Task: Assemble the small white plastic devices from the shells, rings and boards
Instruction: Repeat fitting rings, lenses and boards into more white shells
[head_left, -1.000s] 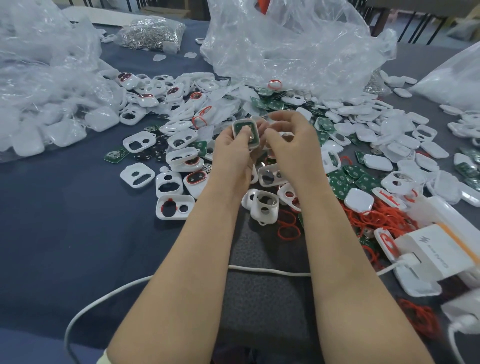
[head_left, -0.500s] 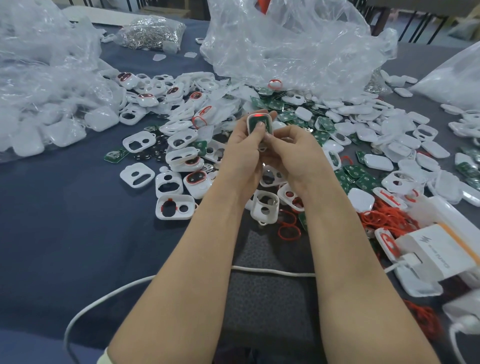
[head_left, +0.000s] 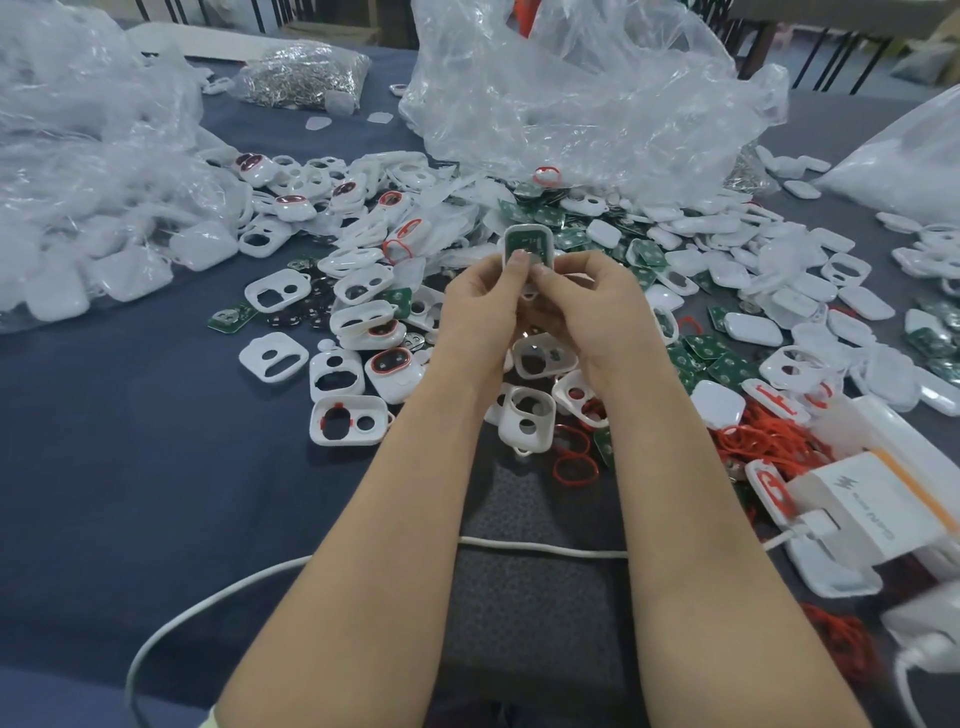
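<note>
White shell (head_left: 528, 244) — green board seated inside — pinched by both thumbs

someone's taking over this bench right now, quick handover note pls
Left hand and right hand: both pinch one white shell held up above the table, a green board showing inside it.
Parts: open shells front left, loose green boards to the right, red rings piled right, near the white box.
Done: board in the held shell; a few shells with red rings lie at left.
Left: finish this unit; a large pile of loose parts remains.
</note>
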